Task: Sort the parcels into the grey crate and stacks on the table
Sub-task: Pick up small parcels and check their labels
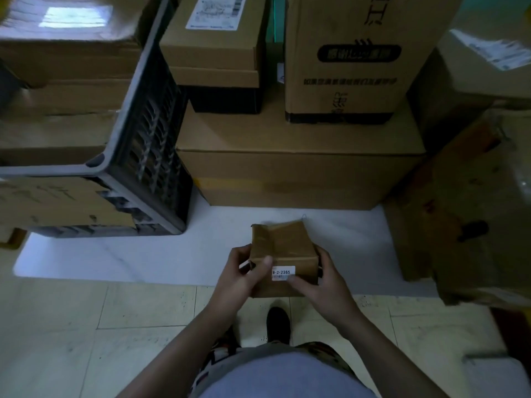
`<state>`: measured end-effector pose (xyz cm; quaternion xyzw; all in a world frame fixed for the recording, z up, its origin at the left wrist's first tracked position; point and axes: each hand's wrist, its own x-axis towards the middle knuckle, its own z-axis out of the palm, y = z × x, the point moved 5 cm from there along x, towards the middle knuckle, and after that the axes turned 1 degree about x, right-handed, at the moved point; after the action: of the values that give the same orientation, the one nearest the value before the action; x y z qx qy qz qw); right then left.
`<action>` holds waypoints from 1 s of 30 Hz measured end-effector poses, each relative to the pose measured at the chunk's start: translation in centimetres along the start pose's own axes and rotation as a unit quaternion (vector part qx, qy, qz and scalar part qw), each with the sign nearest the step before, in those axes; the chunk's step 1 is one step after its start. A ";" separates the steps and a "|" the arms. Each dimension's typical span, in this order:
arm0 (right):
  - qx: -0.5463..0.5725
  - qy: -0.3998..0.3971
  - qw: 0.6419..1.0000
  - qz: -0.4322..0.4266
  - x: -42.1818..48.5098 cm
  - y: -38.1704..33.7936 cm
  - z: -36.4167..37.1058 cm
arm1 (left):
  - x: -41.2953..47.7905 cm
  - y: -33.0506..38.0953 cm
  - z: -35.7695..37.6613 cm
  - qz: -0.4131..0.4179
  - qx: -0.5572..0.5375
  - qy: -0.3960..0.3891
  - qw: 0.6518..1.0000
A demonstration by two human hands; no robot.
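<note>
Surface: pale tiled floor [86, 326] in front, then a white table [143, 254] whose far half is crowded with cardboard cartons, all in dim light.
Arms: both forearms reach forward and converge just past the near table edge, wrists roughly level.
Left hand [238, 280]: grips the left side of the small parcel [283, 245]; the fingers are curled round its left edge and the thumb is pressed on the near face beside the white label [283, 272].
Right hand [324, 285]: grips the right side; the fingers wrap the far right edge and the thumb lies on the near face under the label.
Small parcel: brown, wrapped in tape, held between both hands over the near strip of the table; whether it touches the tabletop cannot be told.
Grey crate [120, 133]: on the left of the table, slatted walls, packed with flat cartons up to the rim.
Stacks: a wide flat carton [298, 165] sits straight ahead, carrying a stack of two boxes [212, 53] and a tall printed carton [350, 67]; a large carton [459, 211] stands on the right.
Open room: a bare band of tabletop runs between the crate, the wide flat carton and the large carton, with the parcel at its near middle.
Below: a dark shoe [278, 323] on the tiles under the hands.
</note>
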<state>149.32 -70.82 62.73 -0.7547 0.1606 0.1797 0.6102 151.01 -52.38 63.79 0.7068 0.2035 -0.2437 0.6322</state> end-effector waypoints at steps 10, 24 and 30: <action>0.172 0.006 0.973 0.155 -0.4 1.0 0.0 | 0.3 -1.5 0.0 -0.146 -0.094 0.032 0.984; 0.140 0.000 0.977 0.158 -1.3 -0.4 -1.1 | 0.6 -0.5 -0.2 -0.156 0.008 -0.010 0.988; 0.140 0.008 0.972 0.186 -0.1 -1.3 -2.2 | 0.6 0.6 0.9 -0.141 0.046 -0.043 0.988</action>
<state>150.00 -72.67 64.30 -0.6201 0.3265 0.2600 0.6643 151.79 -53.38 63.85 0.6882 0.2622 -0.3693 0.5668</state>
